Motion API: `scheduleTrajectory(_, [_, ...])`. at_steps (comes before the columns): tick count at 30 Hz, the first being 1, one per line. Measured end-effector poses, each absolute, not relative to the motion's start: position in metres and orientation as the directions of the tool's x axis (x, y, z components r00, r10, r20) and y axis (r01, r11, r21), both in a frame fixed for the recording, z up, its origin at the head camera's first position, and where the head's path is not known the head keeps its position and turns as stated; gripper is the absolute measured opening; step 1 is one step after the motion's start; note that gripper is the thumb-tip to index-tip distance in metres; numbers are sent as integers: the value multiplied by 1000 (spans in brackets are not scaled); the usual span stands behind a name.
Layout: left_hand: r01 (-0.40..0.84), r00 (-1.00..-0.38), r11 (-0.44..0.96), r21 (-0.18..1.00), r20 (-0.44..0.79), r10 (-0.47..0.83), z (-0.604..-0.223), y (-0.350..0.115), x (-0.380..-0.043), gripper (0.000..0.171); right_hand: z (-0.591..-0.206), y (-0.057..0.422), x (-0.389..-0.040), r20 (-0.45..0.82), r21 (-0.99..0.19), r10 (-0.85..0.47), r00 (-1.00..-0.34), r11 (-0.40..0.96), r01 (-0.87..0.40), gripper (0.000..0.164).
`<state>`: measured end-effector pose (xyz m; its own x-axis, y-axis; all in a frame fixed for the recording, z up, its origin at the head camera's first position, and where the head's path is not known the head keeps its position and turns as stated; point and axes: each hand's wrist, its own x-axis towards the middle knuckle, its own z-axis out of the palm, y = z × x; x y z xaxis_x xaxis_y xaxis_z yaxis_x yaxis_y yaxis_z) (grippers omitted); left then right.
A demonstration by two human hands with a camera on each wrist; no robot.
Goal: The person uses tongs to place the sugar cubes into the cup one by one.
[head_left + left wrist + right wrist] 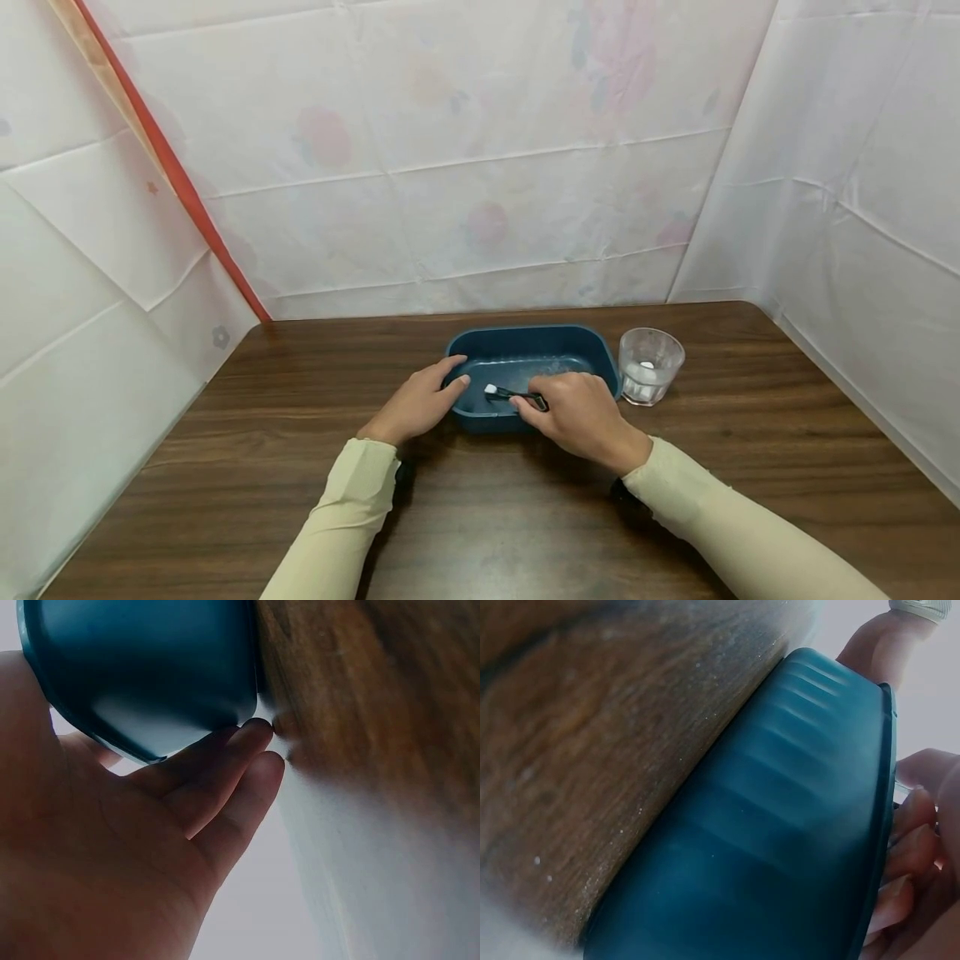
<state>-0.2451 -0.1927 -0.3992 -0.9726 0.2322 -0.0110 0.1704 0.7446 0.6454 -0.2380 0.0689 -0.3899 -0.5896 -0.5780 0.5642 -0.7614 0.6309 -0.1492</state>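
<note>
A dark blue rectangular basin [534,421] stands on the table. My left hand [418,404] holds its left end, with the thumb and forefinger over the rim. In the left wrist view, other fingers [225,769] lie along the outside of the basin wall [165,667]. Over the basin, my right hand [581,412] grips small black tongs [512,394] that point left. A small white piece [491,389] sits at their tip. The right wrist view shows the basin's ribbed outer side [765,802] and curled fingers [911,851] beyond the rim; the tongs are mostly hidden there.
A clear glass [651,365] with white pieces [643,375] inside stands close to the basin's right end. The brown wooden table [262,467] runs back to a pale patterned sheet [480,225], with similar sheets at both sides. A red strip [172,167] slants down at the left.
</note>
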Motion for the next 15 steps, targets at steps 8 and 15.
scheduleTrajectory(8, [177, -971, 737, 652, -8, 241, -399, -193, -245, 57, -389, 69, -237, 562, -154, -583, -587, 624, -766, 35])
scheduleTrajectory(15, [163, -973, 737, 655, -18, 230, -400, -194, -246, 55, -391, 69, -239, 573, -146, -584, -575, 618, -773, 37])
